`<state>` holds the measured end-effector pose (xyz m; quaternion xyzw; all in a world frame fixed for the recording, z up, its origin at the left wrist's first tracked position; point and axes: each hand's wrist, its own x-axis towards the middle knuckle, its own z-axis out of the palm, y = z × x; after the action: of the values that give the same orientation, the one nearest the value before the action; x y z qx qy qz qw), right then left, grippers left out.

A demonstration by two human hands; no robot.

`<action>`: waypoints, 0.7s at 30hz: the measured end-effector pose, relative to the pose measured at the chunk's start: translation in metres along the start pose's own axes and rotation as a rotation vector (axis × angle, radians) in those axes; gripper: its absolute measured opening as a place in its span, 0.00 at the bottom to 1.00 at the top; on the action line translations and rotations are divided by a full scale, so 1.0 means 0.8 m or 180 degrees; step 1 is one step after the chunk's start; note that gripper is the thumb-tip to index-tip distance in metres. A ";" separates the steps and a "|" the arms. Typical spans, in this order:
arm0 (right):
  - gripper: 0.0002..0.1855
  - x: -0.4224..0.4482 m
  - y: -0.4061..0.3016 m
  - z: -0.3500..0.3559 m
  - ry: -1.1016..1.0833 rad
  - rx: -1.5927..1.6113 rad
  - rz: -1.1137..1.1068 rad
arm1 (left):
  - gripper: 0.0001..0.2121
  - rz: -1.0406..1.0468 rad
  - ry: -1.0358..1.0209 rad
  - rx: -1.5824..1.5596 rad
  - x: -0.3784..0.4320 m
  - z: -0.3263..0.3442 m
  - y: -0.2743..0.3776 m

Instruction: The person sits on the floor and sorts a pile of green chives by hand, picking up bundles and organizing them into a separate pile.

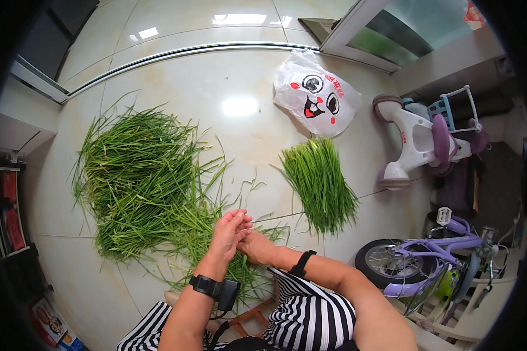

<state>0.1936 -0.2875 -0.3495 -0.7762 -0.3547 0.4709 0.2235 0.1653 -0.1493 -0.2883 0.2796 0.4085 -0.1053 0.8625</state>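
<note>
My left hand [232, 231] hovers in front of me with its fingers curled and the thumb near the index finger. Just to its right, my right hand [258, 248] bends inward, its fingertips partly hidden behind the left one. Whether either hand pinches a thin blade cannot be made out. Loose green blades [197, 241], apparently garlic chives, lie on the floor beneath both hands. They run into a large tangled heap of chives [140, 175] on the left. To the right lies a neat, aligned bunch of chives [318, 184], pale ends pointing away from me.
A white plastic bag [318, 98] with a printed cartoon face lies beyond the neat bunch. On the right stand a white and purple ride-on toy [406, 145] and a purple child's bicycle [439, 254]. A sliding-door track [193, 48] crosses the tiled floor [241, 145].
</note>
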 end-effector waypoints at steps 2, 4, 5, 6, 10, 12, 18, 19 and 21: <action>0.10 -0.010 -0.008 -0.019 0.0803 0.0066 -0.0327 | 0.10 0.0049 -0.0069 0.0009 0.000 -0.013 -0.002; 0.14 0.001 0.027 -0.057 0.2015 -0.0316 -0.1000 | 0.10 0.0055 -0.0034 0.0045 -0.004 -0.015 0.004; 0.13 0.005 0.034 -0.080 0.2108 -0.0519 -0.0692 | 0.10 0.0047 -0.0026 0.0048 -0.003 -0.022 0.006; 0.14 0.015 0.048 -0.097 0.2245 -0.0806 -0.0646 | 0.10 0.0085 0.0078 -0.0007 -0.002 -0.027 0.007; 0.18 0.051 0.053 -0.131 0.2236 -0.1185 -0.0419 | 0.09 0.0200 0.0262 -0.0034 0.004 -0.039 0.009; 0.15 0.060 0.053 -0.129 0.2257 -0.1277 -0.0352 | 0.09 0.0304 0.0254 -0.0067 0.004 -0.044 0.014; 0.10 0.016 0.019 0.002 0.0583 -0.1035 -0.0889 | 0.10 0.0556 0.0864 0.0587 0.005 -0.071 0.016; 0.10 0.006 0.015 0.027 0.0567 -0.0471 -0.0920 | 0.10 0.0656 0.1147 0.1283 0.009 -0.079 0.012; 0.12 -0.003 -0.005 0.020 -0.0280 -0.0738 -0.1086 | 0.14 0.0813 0.1146 0.2092 0.020 -0.125 -0.025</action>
<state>0.1770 -0.2866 -0.3525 -0.7041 -0.5422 0.4157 0.1935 0.1031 -0.1080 -0.3596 0.6034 0.4596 -0.0716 0.6477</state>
